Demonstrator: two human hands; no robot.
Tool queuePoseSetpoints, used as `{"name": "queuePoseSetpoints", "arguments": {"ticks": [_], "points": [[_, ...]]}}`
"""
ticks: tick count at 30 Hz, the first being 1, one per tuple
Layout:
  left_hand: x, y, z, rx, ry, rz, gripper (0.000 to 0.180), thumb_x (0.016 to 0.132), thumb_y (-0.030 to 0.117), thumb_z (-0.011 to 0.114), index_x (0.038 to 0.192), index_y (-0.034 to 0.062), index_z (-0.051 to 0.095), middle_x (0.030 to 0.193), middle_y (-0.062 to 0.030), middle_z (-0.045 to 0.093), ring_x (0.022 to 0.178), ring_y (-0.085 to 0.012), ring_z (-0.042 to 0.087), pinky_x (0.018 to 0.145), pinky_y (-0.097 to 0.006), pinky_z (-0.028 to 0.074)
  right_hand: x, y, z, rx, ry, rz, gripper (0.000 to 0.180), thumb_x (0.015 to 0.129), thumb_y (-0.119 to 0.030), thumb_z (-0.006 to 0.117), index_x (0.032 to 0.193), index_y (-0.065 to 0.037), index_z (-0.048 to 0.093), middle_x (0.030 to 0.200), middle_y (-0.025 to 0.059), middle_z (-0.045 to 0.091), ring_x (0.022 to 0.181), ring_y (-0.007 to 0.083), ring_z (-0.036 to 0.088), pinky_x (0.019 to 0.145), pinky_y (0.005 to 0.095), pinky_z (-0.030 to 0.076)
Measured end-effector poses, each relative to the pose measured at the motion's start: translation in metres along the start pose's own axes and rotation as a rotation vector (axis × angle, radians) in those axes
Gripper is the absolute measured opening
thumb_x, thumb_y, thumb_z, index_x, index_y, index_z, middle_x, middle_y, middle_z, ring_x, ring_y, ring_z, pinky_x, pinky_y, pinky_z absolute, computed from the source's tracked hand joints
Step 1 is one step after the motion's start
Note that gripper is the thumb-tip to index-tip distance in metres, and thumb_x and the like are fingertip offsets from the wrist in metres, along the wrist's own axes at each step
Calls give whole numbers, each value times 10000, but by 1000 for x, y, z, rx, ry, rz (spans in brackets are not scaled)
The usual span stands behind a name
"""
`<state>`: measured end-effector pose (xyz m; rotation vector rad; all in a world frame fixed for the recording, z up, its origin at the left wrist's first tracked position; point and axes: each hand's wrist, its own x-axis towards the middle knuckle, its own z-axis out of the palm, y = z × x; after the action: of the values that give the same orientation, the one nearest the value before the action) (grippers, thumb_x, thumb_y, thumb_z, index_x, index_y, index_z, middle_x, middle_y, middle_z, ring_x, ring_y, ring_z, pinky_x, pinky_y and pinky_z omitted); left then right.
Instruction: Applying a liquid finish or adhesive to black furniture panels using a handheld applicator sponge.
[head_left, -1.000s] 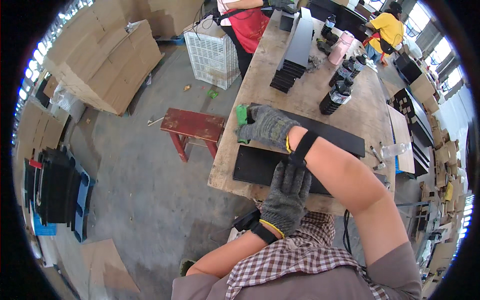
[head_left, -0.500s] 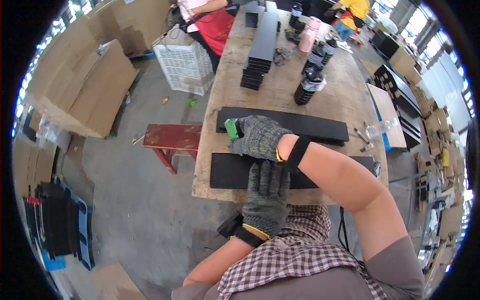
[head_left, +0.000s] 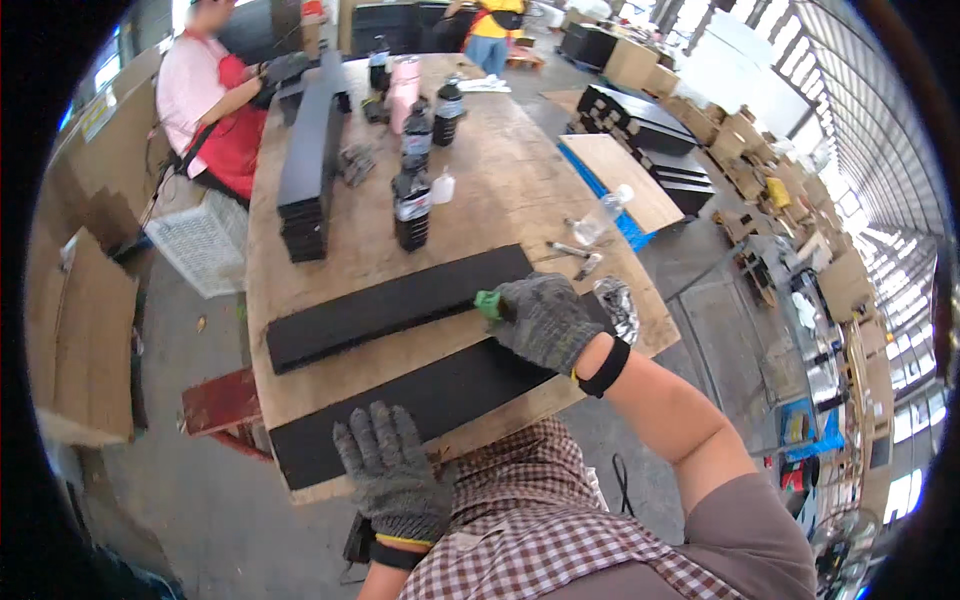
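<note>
Two long black boards lie on the wooden table, a near board [head_left: 440,398] at its front edge and a far board [head_left: 400,306] just beyond. My left hand [head_left: 392,472], in a grey knitted glove, rests flat on the near board's left part with fingers stretched out. My right hand [head_left: 548,320], gloved alike, is over the near board's right part, its fingers closed around a small green block [head_left: 487,304]. Only one end of the block sticks out beside the thumb, so its kind is unclear. The right glove also hides part of the near board.
The wooden table [head_left: 510,190] bears stacked dark panels [head_left: 308,185], dark bottles [head_left: 411,215], a pink tumbler [head_left: 404,92], a clear bottle [head_left: 602,217] and crumpled foil [head_left: 617,308]. A co-worker [head_left: 207,110] is at the far left. A red stool [head_left: 220,402] stands by the table's left side.
The view has turned, so the table and boards appear slanted. My right hand has travelled along to the right with the green block. My left hand now lies apart from it, farther left.
</note>
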<state>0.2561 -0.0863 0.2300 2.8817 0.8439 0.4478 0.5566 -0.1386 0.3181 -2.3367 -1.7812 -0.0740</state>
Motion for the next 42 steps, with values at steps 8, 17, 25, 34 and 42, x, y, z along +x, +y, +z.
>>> {"name": "queuePoseSetpoints", "arguments": {"ticks": [8, 17, 25, 34, 42], "points": [[5, -2, 2, 55, 17, 84, 1085, 699, 609, 798, 1494, -49, 467, 1614, -274, 352, 1530, -489, 261, 1259, -665, 167, -80, 173, -30, -3, 16, 761, 298, 886, -323, 746, 1077, -95, 748, 956, 104, 765, 871, 286, 721, 778, 405, 561], [65, -39, -45, 27, -250, 49, 1112, 647, 538, 914, 1519, 19, 458, 1471, -280, 530, 1430, -475, 432, 1200, -572, 329, -126, 115, -21, 948, 115, 715, 348, 957, -303, 759, 1151, -15, 734, 1042, 49, 753, 924, 152, 685, 864, 297, 536], [95, -26, -35, -118, -346, 94, 1162, 549, 411, 1003, 1495, -1, 470, 1340, -263, 598, 1229, -430, 590, 1079, -474, 478, -130, 104, 4, 684, 174, 668, 327, 906, -317, 800, 1046, -33, 719, 883, 66, 727, 829, 175, 676, 772, 352, 542], [67, -10, -39, 44, -247, 192, 1076, 621, 342, 947, 1520, 11, 456, 1412, -240, 579, 1306, -439, 552, 1144, -479, 435, -150, 95, -19, 1061, 191, 763, 304, 930, -207, 782, 1150, -11, 707, 1011, 61, 741, 899, 138, 677, 815, 313, 555], [39, 4, -38, 161, -55, 246, 618, 828, 158, 785, 1414, 82, 604, 1364, -193, 640, 1259, -407, 603, 1130, -471, 452, -193, 79, 8, 1449, 590, 701, 289, 973, -125, 723, 1218, 25, 686, 1181, 125, 727, 1090, 221, 688, 972, 366, 545]]}}
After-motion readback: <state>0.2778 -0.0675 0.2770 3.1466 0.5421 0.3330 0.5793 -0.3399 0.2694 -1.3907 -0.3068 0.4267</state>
